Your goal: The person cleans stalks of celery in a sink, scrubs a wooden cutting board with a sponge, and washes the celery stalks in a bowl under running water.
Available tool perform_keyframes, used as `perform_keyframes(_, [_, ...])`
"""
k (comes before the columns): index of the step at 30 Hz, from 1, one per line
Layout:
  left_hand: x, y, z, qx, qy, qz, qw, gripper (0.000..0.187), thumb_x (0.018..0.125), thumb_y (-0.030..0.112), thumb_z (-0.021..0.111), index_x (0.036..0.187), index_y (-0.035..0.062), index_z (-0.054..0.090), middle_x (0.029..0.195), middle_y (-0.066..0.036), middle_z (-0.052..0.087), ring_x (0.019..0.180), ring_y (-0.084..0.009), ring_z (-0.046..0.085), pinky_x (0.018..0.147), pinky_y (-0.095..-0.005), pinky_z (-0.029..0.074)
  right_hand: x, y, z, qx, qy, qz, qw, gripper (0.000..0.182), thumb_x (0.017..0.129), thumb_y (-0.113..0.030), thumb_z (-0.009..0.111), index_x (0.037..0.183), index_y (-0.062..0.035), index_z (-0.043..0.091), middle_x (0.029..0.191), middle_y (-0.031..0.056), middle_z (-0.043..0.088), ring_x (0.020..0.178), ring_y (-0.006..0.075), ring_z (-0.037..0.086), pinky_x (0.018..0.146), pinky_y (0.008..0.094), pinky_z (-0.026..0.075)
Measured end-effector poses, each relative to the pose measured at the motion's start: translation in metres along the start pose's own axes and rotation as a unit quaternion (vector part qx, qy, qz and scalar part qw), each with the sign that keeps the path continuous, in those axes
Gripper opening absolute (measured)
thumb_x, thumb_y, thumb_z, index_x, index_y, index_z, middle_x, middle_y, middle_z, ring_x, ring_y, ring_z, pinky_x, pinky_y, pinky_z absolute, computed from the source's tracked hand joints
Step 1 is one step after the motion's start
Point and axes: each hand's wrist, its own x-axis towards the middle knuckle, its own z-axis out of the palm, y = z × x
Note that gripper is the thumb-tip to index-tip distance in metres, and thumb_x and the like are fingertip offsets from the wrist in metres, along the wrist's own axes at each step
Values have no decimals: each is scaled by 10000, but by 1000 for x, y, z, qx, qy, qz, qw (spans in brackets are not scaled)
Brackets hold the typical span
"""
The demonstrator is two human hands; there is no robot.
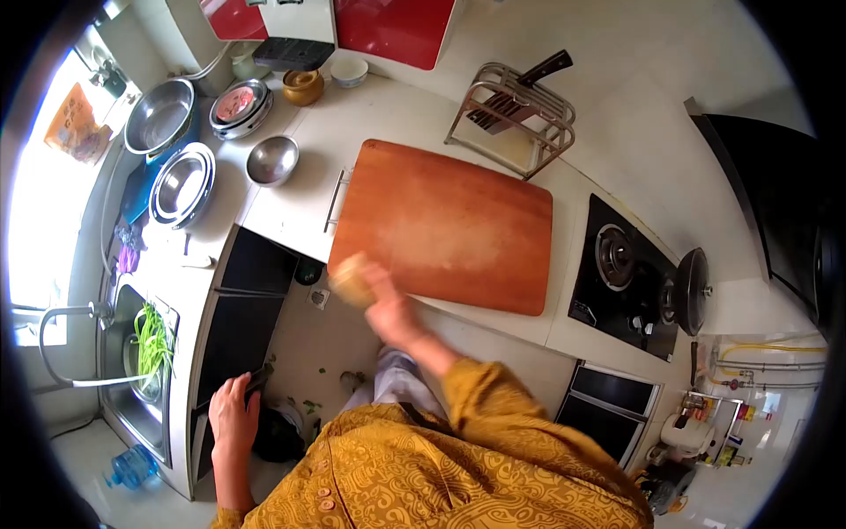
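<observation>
My right hand [393, 310] is closed around a tan, rounded object [353, 280]. Motion blur hides its exact kind. It is over the near left corner of a large reddish-brown wooden cutting board [445, 229], whose middle looks pale and worn. Down at the lower left, my left hand [233, 416] is beside the black-fronted cabinet, its fingers bent over a dark edge [257, 379]. What those fingers grip is hard to make out. A black bag [280, 434] hangs just right of that hand.
Left, a sink [115, 353] holds long green vegetables [152, 339]. Metal basins [182, 185] and a steel bowl [272, 160] stand on the left counter. Behind the board is a knife rack [493, 115]; a gas stove [621, 273] with a pan [692, 291] is at the right. Green scraps lie on the floor.
</observation>
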Motion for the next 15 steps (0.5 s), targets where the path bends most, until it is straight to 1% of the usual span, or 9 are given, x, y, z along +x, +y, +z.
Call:
perform_keyframes(2, [-12, -19, 9, 51, -7, -28, 998, 279, 789, 121, 649, 1055, 54, 599, 970, -115, 617, 933, -312, 583, 824, -401, 454, 5, 81, -88, -212, 114, 125, 962, 550, 752, 60, 509, 1291, -3, 420, 1214, 221, 486, 1111, 359, 493, 938, 401, 425])
perform_keyframes(3, [-20, -27, 13, 40, -12, -58, 997, 284, 788, 130, 654, 1058, 58, 601, 972, -113, 617, 935, -311, 582, 823, -402, 453, 19, 78, -139, -82, 242, 264, 930, 507, 795, 22, 525, 1287, -1, 406, 1194, 202, 489, 1092, 324, 509, 896, 393, 450])
perform_keyframes(5, [-31, -33, 18, 34, -20, -98, 994, 288, 788, 138, 659, 1060, 62, 603, 973, -110, 617, 937, -311, 580, 821, -402, 453, 3, 133, -231, -370, 270, 287, 842, 317, 833, 7, 533, 1149, -24, 538, 1021, 160, 572, 943, 327, 588, 802, 404, 497])
perform_keyframes(7, [-34, -32, 24, 30, -39, -96, 994, 290, 789, 149, 662, 1059, 61, 605, 970, -110, 617, 932, -310, 581, 813, -399, 454, -34, 220, -285, -208, 322, 450, 807, 258, 838, -1, 538, 1089, -33, 589, 961, 161, 589, 881, 328, 615, 753, 420, 515])
perform_keyframes(8, [-30, -23, 24, 28, -49, -97, 994, 285, 790, 151, 661, 1055, 59, 608, 964, -110, 618, 921, -311, 583, 809, -402, 454, -21, 205, -261, -385, 235, 417, 789, 268, 828, -3, 551, 1092, -31, 592, 970, 174, 584, 851, 319, 630, 704, 440, 523])
perform_keyframes(11, [-8, 4, 24, 16, -73, -69, 995, 284, 791, 146, 657, 1055, 53, 610, 946, -112, 618, 914, -309, 585, 804, -401, 455, 29, 131, -124, -298, 200, 173, 917, 232, 795, -20, 519, 1016, -31, 591, 859, 166, 539, 840, 344, 536, 680, 426, 444])
perform_keyframes(13, [9, 21, 23, 19, -71, -44, 996, 285, 790, 141, 655, 1056, 47, 611, 924, -114, 618, 905, -310, 586, 794, -401, 458, 37, 64, -34, -261, -55, 63, 962, 232, 785, 19, 492, 968, -77, 599, 820, 157, 529, 777, 307, 499, 672, 416, 407])
perform_keyframes(14, [19, 31, 20, 16, -71, -15, 997, 283, 790, 138, 654, 1055, 46, 611, 919, -115, 617, 903, -310, 587, 790, -399, 459, 17, 58, 24, -82, -54, -49, 994, 317, 763, 44, 484, 1004, -108, 624, 816, 138, 535, 812, 298, 520, 717, 395, 428])
perform_keyframes(15, [28, 36, 18, 14, -68, 15, 997, 282, 790, 135, 653, 1054, 44, 612, 914, -116, 617, 900, -311, 588, 786, -397, 461, 6, 29, 52, -2, -243, -10, 970, 411, 728, 56, 480, 1049, -136, 648, 845, 146, 543, 931, 326, 550, 811, 400, 455])
